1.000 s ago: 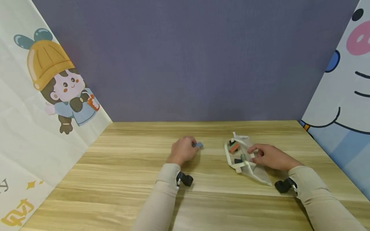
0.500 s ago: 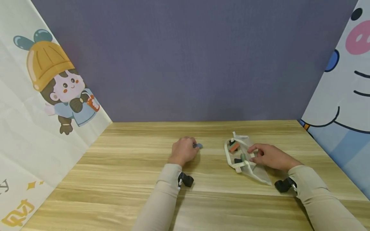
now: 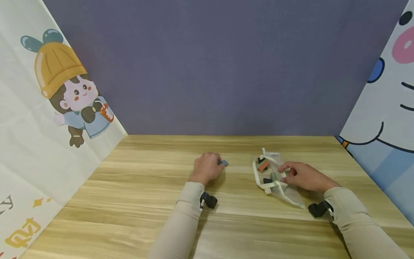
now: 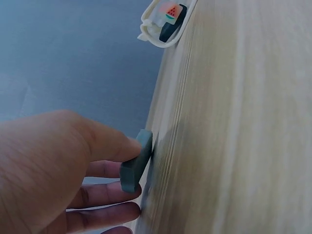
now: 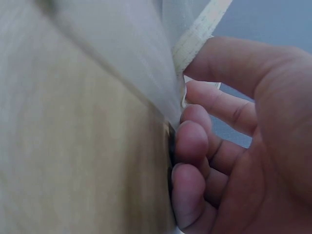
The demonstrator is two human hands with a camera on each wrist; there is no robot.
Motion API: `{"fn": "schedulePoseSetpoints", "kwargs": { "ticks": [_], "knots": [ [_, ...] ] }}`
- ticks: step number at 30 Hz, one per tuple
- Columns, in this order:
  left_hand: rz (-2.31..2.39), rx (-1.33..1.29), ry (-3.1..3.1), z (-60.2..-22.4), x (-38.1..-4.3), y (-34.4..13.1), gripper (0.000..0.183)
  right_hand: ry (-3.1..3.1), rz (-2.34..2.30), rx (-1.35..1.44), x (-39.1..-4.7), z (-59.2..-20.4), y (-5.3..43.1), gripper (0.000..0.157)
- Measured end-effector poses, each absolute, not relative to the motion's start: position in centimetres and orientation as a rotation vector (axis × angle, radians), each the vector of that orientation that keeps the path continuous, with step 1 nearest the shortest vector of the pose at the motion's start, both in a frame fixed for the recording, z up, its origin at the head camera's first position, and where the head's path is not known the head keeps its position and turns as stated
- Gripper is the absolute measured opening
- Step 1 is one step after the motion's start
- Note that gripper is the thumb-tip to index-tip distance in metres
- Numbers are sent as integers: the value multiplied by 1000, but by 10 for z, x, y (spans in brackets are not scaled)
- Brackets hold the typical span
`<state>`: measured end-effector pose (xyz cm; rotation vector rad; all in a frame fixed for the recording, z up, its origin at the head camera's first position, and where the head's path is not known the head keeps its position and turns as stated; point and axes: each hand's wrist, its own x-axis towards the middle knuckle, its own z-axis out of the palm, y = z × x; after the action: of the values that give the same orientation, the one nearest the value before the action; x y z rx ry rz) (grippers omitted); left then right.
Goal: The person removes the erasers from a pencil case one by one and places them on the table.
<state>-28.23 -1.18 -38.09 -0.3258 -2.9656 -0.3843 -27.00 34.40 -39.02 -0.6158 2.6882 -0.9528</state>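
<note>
My left hand (image 3: 207, 167) pinches a small blue-grey rectangular block (image 4: 136, 164) between thumb and fingers, low over the table; in the left wrist view the block stands on edge against the fingers. To its right lies a translucent mesh bag (image 3: 292, 198) with cream trim, its mouth facing left. Inside it are an orange-and-green block (image 3: 263, 165), a green piece (image 3: 274, 177) and a dark piece (image 3: 267, 181). My right hand (image 3: 305, 177) holds the bag's near side, thumb on the cream trim (image 5: 199, 41) in the right wrist view, other fingers curled below.
The wood-grain table (image 3: 129, 201) runs back to a grey-blue partition (image 3: 207, 72). White printed sheets with cartoon figures (image 3: 74, 90) flank it left and right. A black wrist camera (image 3: 209, 200) sits on each sleeve.
The blue-grey block has turned between my left fingers and shows less of its flat face. My left hand shifts slightly right; the right hand and bag stay nearly still.
</note>
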Motion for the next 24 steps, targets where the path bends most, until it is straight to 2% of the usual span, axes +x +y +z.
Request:
{"fn": "schedulePoseSetpoints", "kwargs": {
  "ticks": [6,24],
  "knots": [
    [-457,-329,-2945,-381,-281,-12,31,2692,-941,-623,-269,-389,342,35],
    [-406,-518,-2824,-380,-275,14,20,2698,-942,-587,-269,-391,344,33]
  ]
}}
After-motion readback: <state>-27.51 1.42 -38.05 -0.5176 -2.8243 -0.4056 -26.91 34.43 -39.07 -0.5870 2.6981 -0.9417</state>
